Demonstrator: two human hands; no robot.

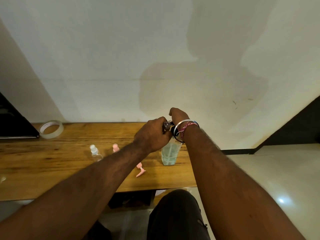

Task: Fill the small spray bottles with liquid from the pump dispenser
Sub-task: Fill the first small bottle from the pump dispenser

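Wooden table (pixel 52 163) carries tape roll (pixel 51 129), capped spray bottle (pixel 95 152), pink sprayer head (pixel 140 171).

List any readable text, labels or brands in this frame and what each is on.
No text can be read in this frame.
Tape roll: faint reddish print on the inner core, too small and blurred to read.
Pump dispenser: no label visible on the clear body; its top is hidden by the left hand and right hand.
White-capped spray bottle: no print visible.
Pink-capped spray bottle: no print visible.
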